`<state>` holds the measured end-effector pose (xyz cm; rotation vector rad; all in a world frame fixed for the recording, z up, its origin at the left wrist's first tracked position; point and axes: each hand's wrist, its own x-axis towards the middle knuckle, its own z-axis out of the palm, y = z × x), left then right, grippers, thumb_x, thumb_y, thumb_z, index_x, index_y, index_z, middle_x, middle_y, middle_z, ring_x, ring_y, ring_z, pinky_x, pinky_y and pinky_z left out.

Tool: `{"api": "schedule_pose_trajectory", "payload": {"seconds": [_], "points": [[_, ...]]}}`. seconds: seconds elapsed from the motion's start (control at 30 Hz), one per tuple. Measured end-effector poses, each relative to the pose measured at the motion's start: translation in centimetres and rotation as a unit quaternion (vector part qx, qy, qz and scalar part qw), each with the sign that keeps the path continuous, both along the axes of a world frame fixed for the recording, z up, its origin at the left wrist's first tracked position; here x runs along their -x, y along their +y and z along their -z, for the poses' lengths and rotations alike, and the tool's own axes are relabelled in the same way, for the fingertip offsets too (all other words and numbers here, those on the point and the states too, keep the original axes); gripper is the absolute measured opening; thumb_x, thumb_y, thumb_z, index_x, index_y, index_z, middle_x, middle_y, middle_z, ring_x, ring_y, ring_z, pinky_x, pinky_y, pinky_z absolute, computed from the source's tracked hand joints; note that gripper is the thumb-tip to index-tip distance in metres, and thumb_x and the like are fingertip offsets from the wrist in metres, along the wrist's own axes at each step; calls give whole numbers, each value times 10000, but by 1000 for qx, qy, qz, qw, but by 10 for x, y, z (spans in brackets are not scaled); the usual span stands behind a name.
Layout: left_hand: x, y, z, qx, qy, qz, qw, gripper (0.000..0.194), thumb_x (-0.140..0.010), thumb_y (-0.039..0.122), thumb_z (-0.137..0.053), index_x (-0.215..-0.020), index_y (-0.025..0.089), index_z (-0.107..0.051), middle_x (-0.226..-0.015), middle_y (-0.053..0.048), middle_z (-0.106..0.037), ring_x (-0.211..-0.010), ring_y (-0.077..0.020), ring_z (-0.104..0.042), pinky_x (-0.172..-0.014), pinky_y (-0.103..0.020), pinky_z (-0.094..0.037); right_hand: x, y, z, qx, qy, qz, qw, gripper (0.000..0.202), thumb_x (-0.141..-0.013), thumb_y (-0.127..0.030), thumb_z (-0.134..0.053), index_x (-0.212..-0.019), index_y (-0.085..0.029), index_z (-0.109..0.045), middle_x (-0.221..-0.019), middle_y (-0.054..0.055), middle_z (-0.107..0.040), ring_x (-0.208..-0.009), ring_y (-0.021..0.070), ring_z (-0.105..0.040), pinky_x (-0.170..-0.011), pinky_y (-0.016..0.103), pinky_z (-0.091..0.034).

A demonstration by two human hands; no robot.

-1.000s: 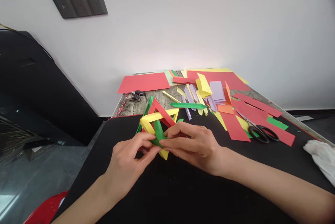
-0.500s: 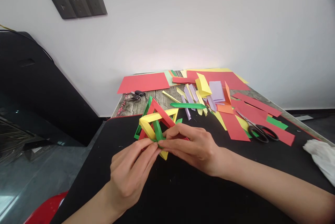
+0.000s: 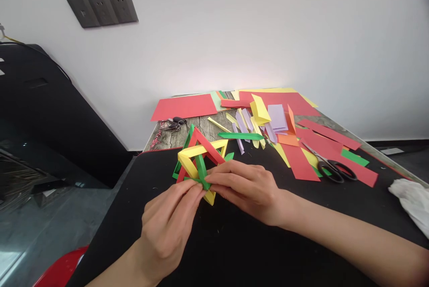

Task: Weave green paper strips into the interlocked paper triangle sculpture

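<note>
My left hand (image 3: 169, 224) and my right hand (image 3: 246, 191) meet at the near side of a folded-paper model (image 3: 188, 165) made of yellow, red and green strips joined into triangles. Between my fingertips is a folded green paper strip (image 3: 201, 168), which stands upright inside the yellow triangle. Both hands pinch its lower end, where it crosses another green piece. A yellow tip of the model points down just below the fingers. My right fingers cover part of the model's right side.
A loose green strip (image 3: 240, 136) lies behind the model, near several purple and yellow folded strips (image 3: 246, 119). Black-handled scissors (image 3: 337, 170) rest on red paper (image 3: 301, 162) at the right. A white tissue (image 3: 410, 204) is at the table's right edge, keys (image 3: 174, 123) at the back left.
Both hands stay on the same joint. My right fingertips have shifted slightly, so more of the green strip's lower end shows. The view has tilted a little.
</note>
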<state>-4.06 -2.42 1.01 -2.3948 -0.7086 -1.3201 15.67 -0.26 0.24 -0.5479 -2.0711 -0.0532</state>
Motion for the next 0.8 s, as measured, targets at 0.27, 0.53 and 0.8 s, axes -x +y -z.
{"api": "schedule_pose_trajectory", "payload": {"seconds": [0.27,0.53,0.8], "points": [[3,-8,6,-16,54,-15,998,204,-794,-70,-618,-993,-31,-640,-916,-151,-672,-908,-203,-645,-759,-304,-591,-1,-4,3,-50,-2,22,999,143,-944,-90,-528,-1011,-119,-652,-924,87,-753,-861,110,-729,-581,148,-526],[-7,-11,0,-25,84,-51,995,196,-758,-95,-633,-945,-35,-633,-833,-154,-644,-795,-216,-636,-656,-334,-578,2,-4,5,-67,25,-2,997,121,-910,-63,-547,-983,-101,-635,-821,74,-746,-948,173,-723,-713,223,-599],[-10,-13,-5,-32,113,-59,991,104,-785,-75,-592,-867,-23,-629,-712,-130,-616,-672,-206,-618,-528,-320,-545,5,-9,0,-124,36,49,990,102,-857,-43,-590,-847,-96,-677,-711,62,-723,-750,167,-655,-589,231,-559]]}}
